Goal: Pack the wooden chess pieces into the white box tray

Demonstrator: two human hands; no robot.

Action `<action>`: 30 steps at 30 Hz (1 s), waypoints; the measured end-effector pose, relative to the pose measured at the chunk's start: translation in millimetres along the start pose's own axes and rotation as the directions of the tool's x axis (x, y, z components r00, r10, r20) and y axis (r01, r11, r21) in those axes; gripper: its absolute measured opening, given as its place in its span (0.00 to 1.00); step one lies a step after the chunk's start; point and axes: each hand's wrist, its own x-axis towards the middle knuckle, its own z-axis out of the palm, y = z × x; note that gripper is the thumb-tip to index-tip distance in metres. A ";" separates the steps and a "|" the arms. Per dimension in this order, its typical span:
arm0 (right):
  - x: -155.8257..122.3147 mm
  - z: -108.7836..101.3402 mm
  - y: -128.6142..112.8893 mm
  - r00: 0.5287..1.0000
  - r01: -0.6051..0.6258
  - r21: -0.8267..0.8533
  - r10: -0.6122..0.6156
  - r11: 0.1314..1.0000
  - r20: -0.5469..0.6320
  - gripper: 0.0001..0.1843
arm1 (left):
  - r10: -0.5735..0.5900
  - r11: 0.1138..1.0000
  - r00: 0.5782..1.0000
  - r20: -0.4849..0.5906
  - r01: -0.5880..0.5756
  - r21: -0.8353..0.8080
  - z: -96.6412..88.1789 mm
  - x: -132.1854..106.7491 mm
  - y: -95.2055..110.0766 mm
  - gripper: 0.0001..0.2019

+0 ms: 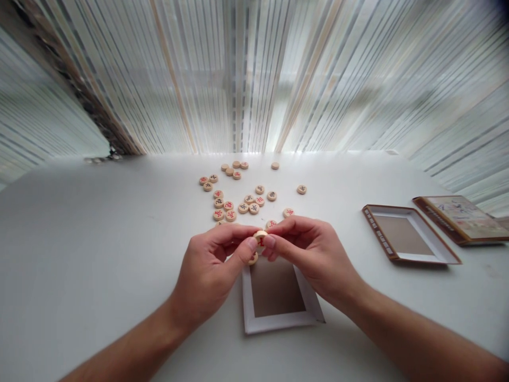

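Observation:
My left hand [212, 265] and my right hand [308, 254] meet above the near middle of a white table [99, 239]. Both pinch the same small round wooden game piece [260, 236] with a red mark, thumbs and forefingers closed on it. A second piece [253, 259] shows just below my left thumb. Under the hands lies a shallow white-rimmed box tray [278, 297] with a brown floor. Several more round wooden pieces [242, 196] with red or black characters lie scattered on the table beyond the hands.
At the right lie another shallow tray with a brown patterned rim [409, 236] and, beside it, a printed box lid [463, 218]. A striped curtain [254, 79] hangs behind the table's far edge.

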 end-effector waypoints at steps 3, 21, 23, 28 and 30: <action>-1.1 0.9 0.4 1.000 0.017 -0.019 -0.017 1.000 -0.003 0.17 | 0.089 0.992 0.996 -0.020 -0.087 0.097 -0.8 -1.9 -1.5 0.07; -3.3 3.3 0.9 0.998 0.052 -0.010 -0.052 0.999 -0.039 0.17 | 0.227 0.958 0.974 0.011 -0.225 0.179 -4.1 -4.3 -6.6 0.10; -3.4 3.6 0.5 0.998 0.058 -0.015 -0.058 0.998 -0.040 0.17 | 0.235 0.953 0.972 0.018 -0.234 0.192 -4.1 -4.4 -5.6 0.10; -2.1 2.0 0.8 0.999 0.050 0.013 -0.050 0.999 -0.004 0.14 | 0.222 0.957 0.975 0.007 -0.219 0.192 -2.9 -4.0 -2.7 0.11; -1.5 1.0 1.6 0.999 0.040 0.036 -0.041 0.999 0.018 0.11 | 0.208 0.962 0.978 -0.001 -0.204 0.182 -2.2 -4.0 -1.4 0.11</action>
